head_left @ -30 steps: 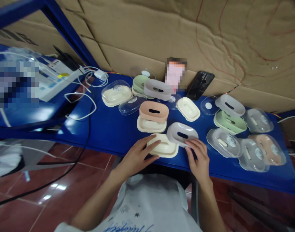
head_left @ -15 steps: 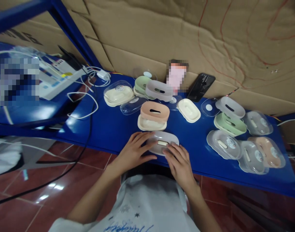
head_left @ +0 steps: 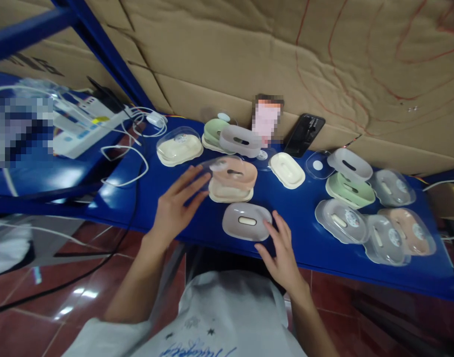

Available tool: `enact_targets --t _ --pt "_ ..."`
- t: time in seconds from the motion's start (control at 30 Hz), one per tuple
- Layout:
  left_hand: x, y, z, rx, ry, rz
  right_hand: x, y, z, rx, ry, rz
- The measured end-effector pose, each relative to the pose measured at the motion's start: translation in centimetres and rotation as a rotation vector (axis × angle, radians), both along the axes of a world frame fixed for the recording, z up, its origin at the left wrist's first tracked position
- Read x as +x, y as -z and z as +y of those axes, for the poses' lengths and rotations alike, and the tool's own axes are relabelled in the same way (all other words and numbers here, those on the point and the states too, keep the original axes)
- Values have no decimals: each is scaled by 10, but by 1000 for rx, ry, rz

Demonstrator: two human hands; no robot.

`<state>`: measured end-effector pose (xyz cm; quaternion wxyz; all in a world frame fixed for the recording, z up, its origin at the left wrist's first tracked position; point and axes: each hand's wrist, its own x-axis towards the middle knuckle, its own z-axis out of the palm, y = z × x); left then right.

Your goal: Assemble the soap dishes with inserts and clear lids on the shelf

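Observation:
My left hand (head_left: 178, 206) grips a clear oval plastic lid (head_left: 220, 162) by its left end, between thumb and fingers. The lid hangs in front of a peach slotted oval piece (head_left: 245, 171), which rests on a cream tray (head_left: 230, 193). Close to the table's front edge lies a grey oval piece (head_left: 234, 226) with a cream strip showing through its slot. My right hand (head_left: 281, 250) is at its right end with fingers spread. Whether its fingertips touch the grey piece, I cannot tell.
Behind are a cream tray under a clear lid (head_left: 180, 148), another grey slotted piece (head_left: 234, 139), a bare cream tray (head_left: 287, 171) and a black phone (head_left: 304, 135). Several lidded boxes (head_left: 342, 221) stand on the right. Cables and a power strip (head_left: 76, 136) lie left.
My left hand has left the grey piece, moved up and left, and lifted the clear lid off the table. My right hand has loosened, its fingers spreading beside the grey piece.

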<state>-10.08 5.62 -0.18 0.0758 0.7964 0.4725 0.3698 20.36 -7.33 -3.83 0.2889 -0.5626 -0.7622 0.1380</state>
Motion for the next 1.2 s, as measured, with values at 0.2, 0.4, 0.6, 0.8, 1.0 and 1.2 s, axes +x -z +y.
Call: enact_targets --t 0.2,0.4,0.6,0.8,1.0,1.2 --pt "31 16 -51 -55 394 53 13 -4 13 47 31 50" --pt "33 30 -56 -83 431 53 10 -6 18 19 -160 -61" --pt "31 45 -62 27 369 66 5 -7 10 110 -183 -137" --pt "35 46 -65 35 363 79 4 -7 7 205 -170 -153" --pt "39 41 -65 -21 371 41 5 -4 10 118 -164 -117" --pt "51 39 -68 -86 376 -40 20 -23 10 77 -95 -81"
